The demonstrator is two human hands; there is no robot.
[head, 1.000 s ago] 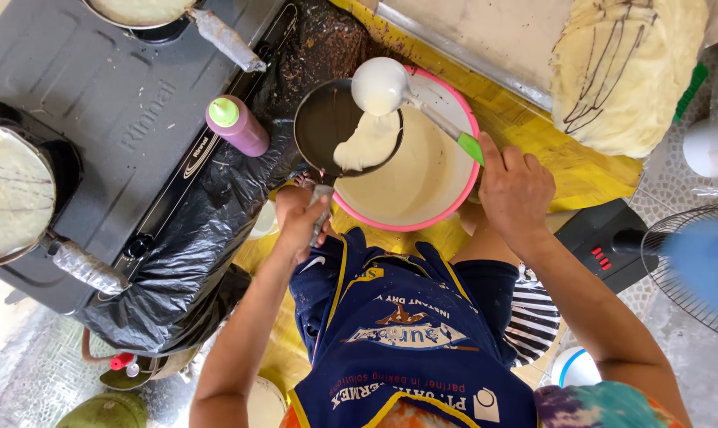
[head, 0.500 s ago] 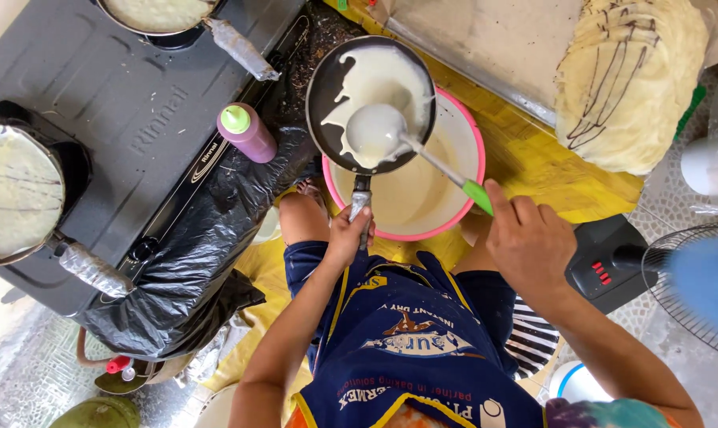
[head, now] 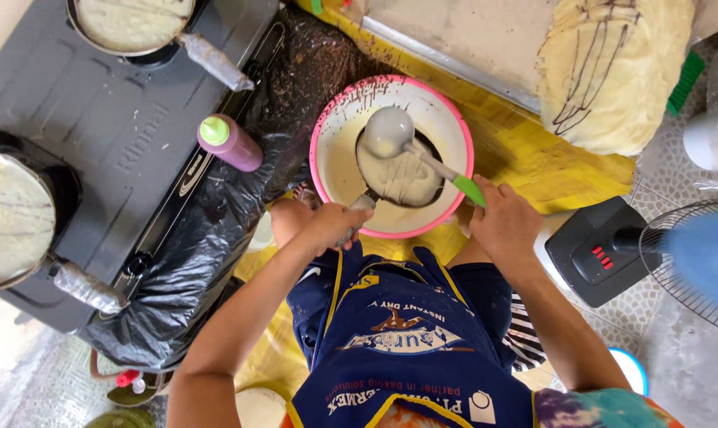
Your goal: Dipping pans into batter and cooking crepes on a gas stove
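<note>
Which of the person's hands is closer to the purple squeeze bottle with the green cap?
The left hand. It grips the small pan's handle at the pink bowl's near edge, a short way from the purple bottle. The right hand holds the green-handled ladle on the bowl's far side.

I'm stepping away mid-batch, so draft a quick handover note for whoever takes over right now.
Left hand: grips the handle of the small dark pan, held over the pink-rimmed bowl.
Right hand: holds the green-handled ladle, its cup above the pan.
Done: batter coats the pan; two pans of batter sit on the stove.
Left: this pan is not yet on the stove.
Nearby: purple squeeze bottle, fan.
</note>
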